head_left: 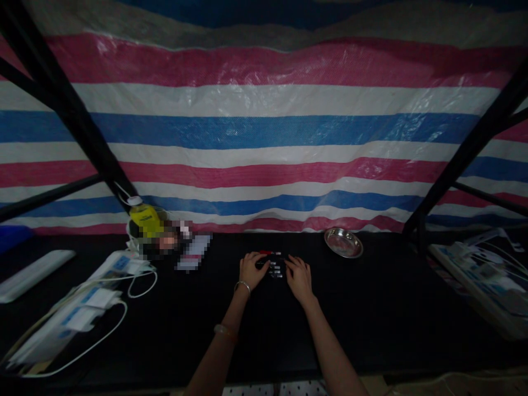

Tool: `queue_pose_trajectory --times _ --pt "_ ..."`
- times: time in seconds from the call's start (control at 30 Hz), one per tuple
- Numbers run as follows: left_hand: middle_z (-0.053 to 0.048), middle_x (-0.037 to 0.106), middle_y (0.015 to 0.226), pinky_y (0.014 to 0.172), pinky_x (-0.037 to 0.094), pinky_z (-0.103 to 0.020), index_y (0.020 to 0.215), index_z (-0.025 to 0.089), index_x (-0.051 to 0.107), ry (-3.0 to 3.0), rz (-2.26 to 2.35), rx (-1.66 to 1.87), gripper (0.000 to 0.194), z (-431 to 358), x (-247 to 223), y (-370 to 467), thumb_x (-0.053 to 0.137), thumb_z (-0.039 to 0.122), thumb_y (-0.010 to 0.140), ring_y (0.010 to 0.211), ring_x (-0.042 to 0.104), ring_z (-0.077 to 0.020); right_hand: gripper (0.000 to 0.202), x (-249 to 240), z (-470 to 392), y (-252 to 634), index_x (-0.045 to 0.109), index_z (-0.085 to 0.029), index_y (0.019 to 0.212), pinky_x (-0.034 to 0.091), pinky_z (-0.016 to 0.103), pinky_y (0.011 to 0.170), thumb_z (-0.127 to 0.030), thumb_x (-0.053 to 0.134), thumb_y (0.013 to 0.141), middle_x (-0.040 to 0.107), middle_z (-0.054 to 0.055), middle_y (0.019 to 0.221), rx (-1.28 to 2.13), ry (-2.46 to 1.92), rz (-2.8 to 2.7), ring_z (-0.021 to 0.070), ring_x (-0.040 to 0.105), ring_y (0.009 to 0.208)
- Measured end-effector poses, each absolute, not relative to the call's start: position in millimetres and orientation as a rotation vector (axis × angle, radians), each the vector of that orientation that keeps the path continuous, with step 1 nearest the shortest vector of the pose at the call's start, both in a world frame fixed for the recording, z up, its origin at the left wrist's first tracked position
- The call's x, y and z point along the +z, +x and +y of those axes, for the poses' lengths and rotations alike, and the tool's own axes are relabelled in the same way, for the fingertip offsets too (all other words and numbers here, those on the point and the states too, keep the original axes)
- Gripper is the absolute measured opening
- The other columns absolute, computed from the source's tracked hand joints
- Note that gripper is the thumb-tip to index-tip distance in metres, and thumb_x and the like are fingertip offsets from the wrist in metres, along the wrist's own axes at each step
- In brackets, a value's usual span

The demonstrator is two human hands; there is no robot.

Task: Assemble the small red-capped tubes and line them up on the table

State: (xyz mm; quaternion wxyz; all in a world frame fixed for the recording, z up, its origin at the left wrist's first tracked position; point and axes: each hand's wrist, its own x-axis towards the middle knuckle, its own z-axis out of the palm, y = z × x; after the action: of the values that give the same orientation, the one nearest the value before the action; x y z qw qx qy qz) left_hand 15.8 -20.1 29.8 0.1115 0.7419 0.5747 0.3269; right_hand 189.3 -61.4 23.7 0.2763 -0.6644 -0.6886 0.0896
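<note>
On the black table, a small row of slim dark pen-like sticks (275, 268) with shiny silver or clear parts lies between my hands. A red pen-like stick (270, 253) lies at the row's far side. My left hand (252, 270) rests at the row's left end, its fingers apart and its thumb reaching toward the sticks. On the right end, my right hand (300, 278) lies with bent, spread fingers beside the sticks. Neither hand is closed around one. Dim light hides whether the fingertips touch them.
A round metal dish (344, 243) stands at the back right. Power strips with white cables (88, 308) lie on the left, near a yellow bottle (146, 218) and a blurred-out pale item (193, 253). More electrical gear (482, 280) is at far right. Striped sheeting (272, 132) hangs behind.
</note>
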Motion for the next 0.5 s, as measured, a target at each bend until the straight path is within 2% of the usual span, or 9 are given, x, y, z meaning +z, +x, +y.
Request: queue_pose_trajectory --times 0.17,0.3,0.5 --pt "0.000 0.066 0.093 0.079 0.038 -0.035 0.099 0.029 0.064 2.157 1.665 0.956 0.024 -20.3 29.8 15.1 0.058 0.031 0.076 0.091 0.055 -0.0200 0.035 24.4 -60.8 189.9 0.062 -0.024 0.110 0.031 0.037 0.092 -0.017 0.041 0.083 0.059 0.003 0.121 0.255 -1.790 -1.838 0.0210 0.044 0.116" --pt "0.001 0.066 0.096 0.081 0.037 -0.037 0.096 0.032 0.066 2.164 1.662 0.897 0.022 -19.1 28.0 14.8 0.059 0.034 0.075 0.095 0.054 -0.0215 0.035 26.9 -62.6 190.0 0.062 -0.024 0.110 0.032 0.037 0.091 -0.017 0.041 0.083 0.060 0.003 0.120 0.250 -1.807 -1.796 0.0213 0.045 0.114" --pt "0.002 0.067 0.090 0.080 0.039 -0.034 0.102 0.031 0.063 2.147 1.609 0.925 0.027 -17.6 28.3 14.3 0.060 0.033 0.075 0.092 0.056 -0.0195 0.046 27.6 -63.4 189.0 0.055 -0.030 0.119 0.027 0.039 0.097 -0.010 0.042 0.080 0.050 0.001 0.132 0.238 -1.687 -1.950 0.0194 0.035 0.125"
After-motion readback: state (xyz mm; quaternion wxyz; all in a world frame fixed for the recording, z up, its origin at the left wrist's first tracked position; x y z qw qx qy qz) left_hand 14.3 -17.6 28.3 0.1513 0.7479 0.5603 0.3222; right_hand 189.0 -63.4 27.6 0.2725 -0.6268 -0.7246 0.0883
